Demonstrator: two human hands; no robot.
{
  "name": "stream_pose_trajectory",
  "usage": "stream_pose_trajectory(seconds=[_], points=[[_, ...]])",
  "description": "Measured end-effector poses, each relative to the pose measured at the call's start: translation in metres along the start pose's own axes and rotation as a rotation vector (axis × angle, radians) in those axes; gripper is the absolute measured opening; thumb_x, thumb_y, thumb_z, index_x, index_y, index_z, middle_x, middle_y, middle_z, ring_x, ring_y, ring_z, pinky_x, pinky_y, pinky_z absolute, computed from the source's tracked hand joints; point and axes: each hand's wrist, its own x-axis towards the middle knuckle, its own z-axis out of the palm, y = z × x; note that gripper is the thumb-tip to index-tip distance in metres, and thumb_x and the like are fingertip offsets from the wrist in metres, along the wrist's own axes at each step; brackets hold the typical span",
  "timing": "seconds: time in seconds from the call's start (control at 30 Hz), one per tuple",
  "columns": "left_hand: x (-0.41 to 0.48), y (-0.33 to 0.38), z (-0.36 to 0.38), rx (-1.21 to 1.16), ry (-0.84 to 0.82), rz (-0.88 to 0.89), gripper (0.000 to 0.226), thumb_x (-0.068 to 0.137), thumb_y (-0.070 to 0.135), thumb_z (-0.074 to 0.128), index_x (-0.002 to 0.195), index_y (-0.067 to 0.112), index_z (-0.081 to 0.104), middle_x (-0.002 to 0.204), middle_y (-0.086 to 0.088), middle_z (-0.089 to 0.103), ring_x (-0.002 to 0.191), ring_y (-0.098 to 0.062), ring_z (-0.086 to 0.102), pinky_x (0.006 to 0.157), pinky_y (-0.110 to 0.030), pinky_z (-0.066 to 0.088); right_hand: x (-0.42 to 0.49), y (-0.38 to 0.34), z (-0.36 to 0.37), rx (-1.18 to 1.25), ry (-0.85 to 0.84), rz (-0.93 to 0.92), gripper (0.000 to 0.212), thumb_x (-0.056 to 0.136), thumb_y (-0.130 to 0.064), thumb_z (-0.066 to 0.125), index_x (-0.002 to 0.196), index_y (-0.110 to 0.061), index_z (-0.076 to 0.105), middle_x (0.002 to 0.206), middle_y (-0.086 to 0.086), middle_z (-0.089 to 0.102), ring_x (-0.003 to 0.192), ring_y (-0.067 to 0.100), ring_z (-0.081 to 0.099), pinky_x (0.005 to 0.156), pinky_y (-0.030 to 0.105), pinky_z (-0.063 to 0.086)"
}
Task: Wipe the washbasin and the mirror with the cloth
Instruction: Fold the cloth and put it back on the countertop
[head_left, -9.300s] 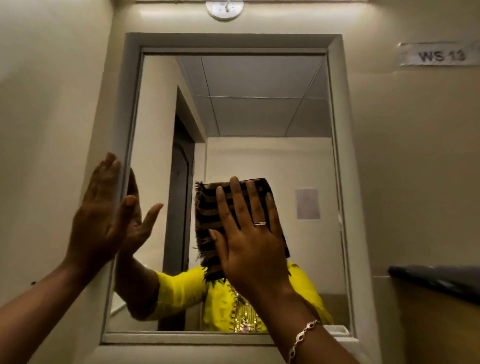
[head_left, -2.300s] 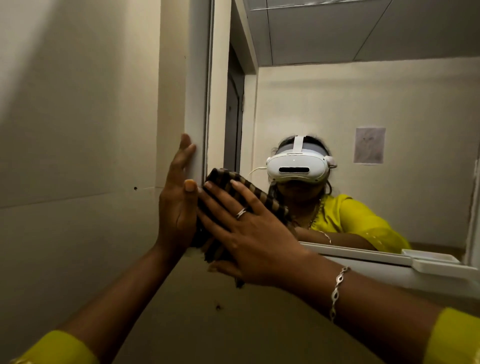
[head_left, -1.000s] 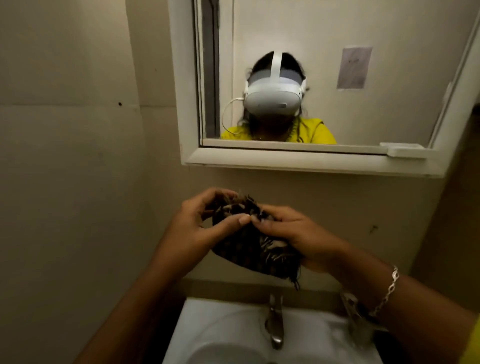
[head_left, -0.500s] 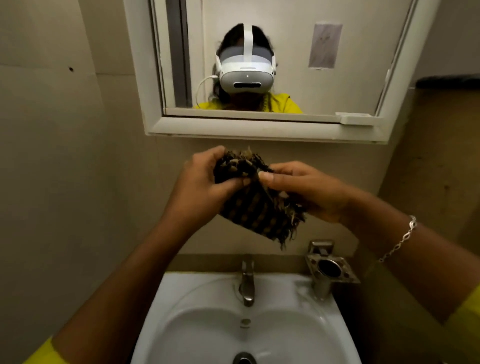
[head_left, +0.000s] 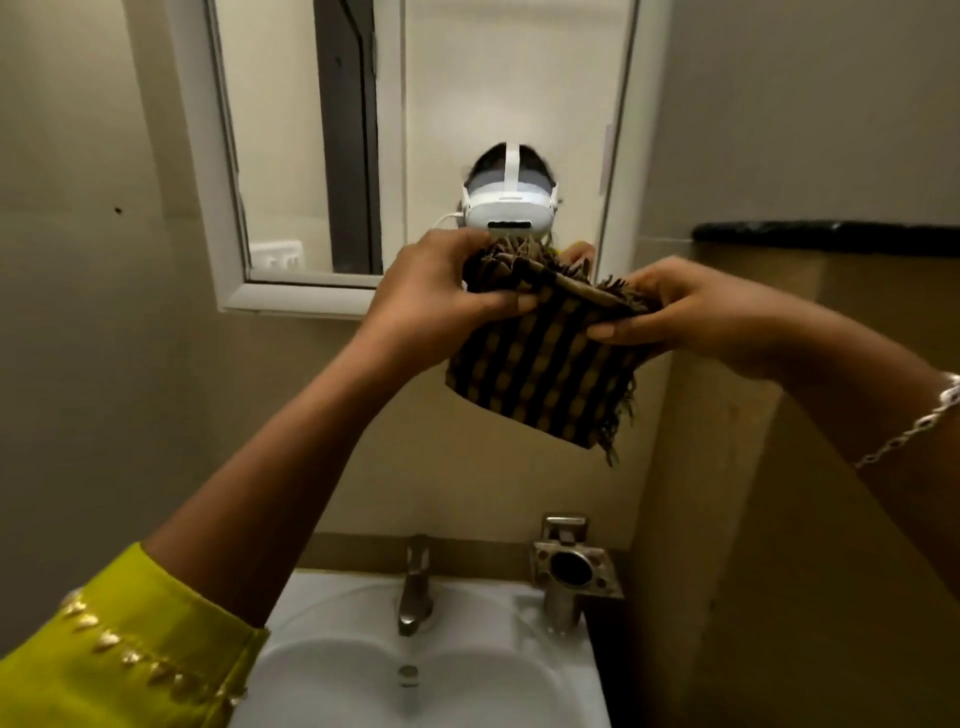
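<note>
A dark brown and tan checked cloth (head_left: 540, 374) with frayed fringes hangs in the air above the white washbasin (head_left: 467, 675). My left hand (head_left: 436, 291) grips its bunched top left edge. My right hand (head_left: 691, 312) pinches its top right edge, thumb underneath. The cloth is partly spread between both hands and hangs down in a flat panel. The white-framed mirror (head_left: 291, 156) is on the wall behind, and the cloth and my left hand cover its lower right corner. Neither the mirror nor the basin is touched.
A steel tap (head_left: 415, 597) stands at the back of the basin, with a square metal holder (head_left: 571, 571) to its right. A beige wall block juts out on the right, topped by a dark ledge (head_left: 831, 234). Plain wall runs along the left.
The cloth left the mirror and came down in front of me, taken in both hands. Over the last second my hands have drawn apart, spreading the bunched cloth into a hanging panel.
</note>
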Motion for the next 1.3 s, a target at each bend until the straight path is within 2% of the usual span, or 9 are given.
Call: stream_pose_trajectory(seconds=[0.1, 0.27, 0.33, 0.43, 0.6, 0.9, 1.03, 1.2, 1.3], points=[[0.016, 0.034, 0.016, 0.008, -0.063, 0.017, 0.020, 0.080, 0.018, 0.071, 0.075, 0.026, 0.054, 0.071, 0.010, 0.053, 0.052, 0.006, 0.054, 0.045, -0.006, 0.038, -0.021, -0.006, -0.041, -0.105, 0.034, 0.023, 0.009, 0.082, -0.010, 0.059, 0.084, -0.016, 0.065, 0.077, -0.005, 0.073, 0.076, 0.005, 0.068, 0.070, 0.020, 0.053], [0.048, 0.093, 0.039, -0.156, -0.172, -0.111, 0.017, 0.085, 0.012, 0.064, 0.099, 0.007, 0.056, 0.076, -0.003, 0.059, 0.033, -0.002, 0.054, 0.030, -0.014, 0.039, -0.058, -0.024, -0.110, -0.227, 0.152, 0.072, 0.007, 0.080, -0.013, 0.063, 0.080, -0.010, 0.069, 0.071, 0.004, 0.070, 0.062, 0.012, 0.058, 0.058, 0.025, 0.045], [0.064, 0.114, 0.048, -0.230, -0.242, -0.155, 0.027, 0.086, 0.013, 0.062, 0.112, 0.006, 0.054, 0.088, -0.007, 0.066, 0.041, -0.008, 0.063, 0.034, -0.016, 0.048, -0.072, -0.031, -0.138, -0.176, 0.185, 0.106, 0.005, 0.072, -0.014, 0.067, 0.075, -0.011, 0.069, 0.064, 0.000, 0.068, 0.049, 0.003, 0.055, 0.040, 0.015, 0.040], [0.089, 0.137, 0.064, -0.315, -0.324, -0.159, 0.034, 0.089, 0.012, 0.059, 0.120, 0.003, 0.054, 0.098, -0.012, 0.067, 0.053, -0.015, 0.070, 0.045, -0.024, 0.058, -0.088, -0.034, -0.175, -0.110, 0.174, 0.138, 0.039, 0.043, -0.026, 0.085, 0.077, -0.012, 0.072, 0.072, 0.003, 0.073, 0.064, 0.011, 0.069, 0.041, 0.018, 0.050], [0.125, 0.161, 0.093, -0.374, -0.307, -0.083, 0.014, 0.088, 0.009, 0.060, 0.102, 0.007, 0.058, 0.091, -0.007, 0.068, 0.063, -0.017, 0.071, 0.052, -0.032, 0.061, -0.097, -0.025, -0.217, -0.054, 0.325, 0.172, 0.014, 0.083, 0.002, 0.054, 0.086, -0.005, 0.066, 0.074, 0.005, 0.073, 0.073, 0.016, 0.071, 0.056, 0.027, 0.059], [0.181, 0.148, 0.150, -0.301, -0.086, 0.113, 0.021, 0.087, 0.002, 0.062, 0.075, 0.014, 0.047, 0.088, -0.011, 0.059, 0.075, -0.020, 0.063, 0.052, -0.021, 0.056, -0.070, 0.013, -0.259, -0.159, 0.480, 0.097, 0.023, 0.085, 0.013, 0.048, 0.085, -0.002, 0.064, 0.077, 0.008, 0.059, 0.073, 0.017, 0.058, 0.061, 0.020, 0.055], [0.204, 0.126, 0.170, -0.157, 0.006, 0.168, 0.030, 0.083, 0.002, 0.066, 0.069, 0.018, 0.045, 0.093, -0.013, 0.056, 0.085, -0.025, 0.058, 0.067, -0.031, 0.054, -0.043, 0.043, -0.263, -0.220, 0.568, 0.025, 0.031, 0.084, 0.016, 0.044, 0.101, 0.001, 0.064, 0.082, 0.006, 0.061, 0.081, 0.018, 0.056, 0.068, 0.020, 0.049], [0.216, 0.097, 0.187, -0.008, -0.058, 0.180, 0.026, 0.081, 0.003, 0.069, 0.074, 0.019, 0.050, 0.095, -0.007, 0.057, 0.095, -0.022, 0.056, 0.084, -0.034, 0.049, -0.024, 0.091, -0.258, -0.280, 0.563, 0.023, 0.041, 0.084, 0.016, 0.042, 0.116, -0.001, 0.059, 0.111, 0.014, 0.060, 0.102, 0.022, 0.054, 0.092, 0.032, 0.045], [0.214, 0.087, 0.197, 0.040, -0.147, 0.183, 0.021, 0.082, 0.002, 0.067, 0.081, 0.015, 0.051, 0.102, -0.014, 0.060, 0.091, -0.020, 0.054, 0.081, -0.030, 0.046, -0.022, 0.109, -0.257, -0.304, 0.503, 0.057, 0.039, 0.084, 0.016, 0.043, 0.115, -0.001, 0.060, 0.109, 0.015, 0.062, 0.098, 0.021, 0.055, 0.086, 0.030, 0.044]])
